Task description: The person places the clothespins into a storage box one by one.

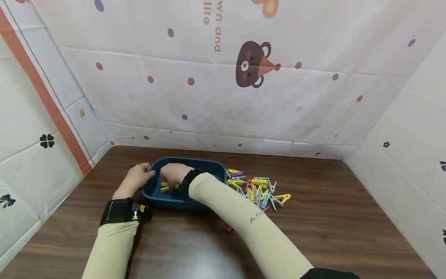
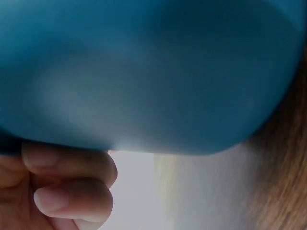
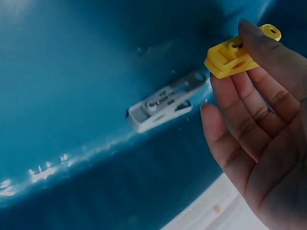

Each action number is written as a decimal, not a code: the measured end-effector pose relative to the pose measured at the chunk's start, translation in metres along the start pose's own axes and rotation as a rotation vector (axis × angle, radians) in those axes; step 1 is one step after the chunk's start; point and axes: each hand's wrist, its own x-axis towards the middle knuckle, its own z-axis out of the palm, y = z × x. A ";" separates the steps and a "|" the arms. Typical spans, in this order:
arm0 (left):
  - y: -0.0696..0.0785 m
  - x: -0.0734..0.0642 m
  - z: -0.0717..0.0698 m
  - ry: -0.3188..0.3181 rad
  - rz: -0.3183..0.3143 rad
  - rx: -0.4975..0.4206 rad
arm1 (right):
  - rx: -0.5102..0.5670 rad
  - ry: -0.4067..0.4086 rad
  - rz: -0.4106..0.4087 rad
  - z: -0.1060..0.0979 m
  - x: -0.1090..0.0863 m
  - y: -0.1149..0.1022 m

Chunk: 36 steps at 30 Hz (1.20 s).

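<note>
A dark blue plastic basin [image 1: 209, 164] stands on the table. At its left end is my left hand [image 1: 136, 178], gripping the rim; in the left wrist view its curled fingers [image 2: 72, 179] meet the edge of the blue wall, and the thumb is hidden. My right hand [image 1: 174, 173] reaches down inside the basin. Between thumb and fingers it pinches a yellow clothespin [image 3: 229, 61], held just above the basin's inside. A grey-white clothespin [image 3: 160, 108] lies on the basin's inner surface beside those fingertips.
Right of the basin lies a loose heap of clothespins [image 1: 259, 188] in yellow, blue, grey, pink and purple. A red clothespin [image 1: 229, 228] lies nearer, partly behind the right sleeve [image 1: 240, 217]. The brown wooden table [image 1: 334, 217] is bordered by patterned white sheets [image 1: 209, 97].
</note>
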 end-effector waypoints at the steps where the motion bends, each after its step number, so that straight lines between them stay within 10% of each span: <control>1: 0.001 0.000 0.000 -0.001 0.000 0.001 | -0.003 0.001 -0.001 0.001 0.001 -0.001; 19: 0.014 0.009 0.002 -0.001 0.009 0.011 | 0.004 0.095 0.071 0.003 0.006 0.016; 36: 0.005 -0.001 -0.002 -0.023 -0.053 0.014 | 0.251 0.267 -0.064 -0.089 -0.066 0.053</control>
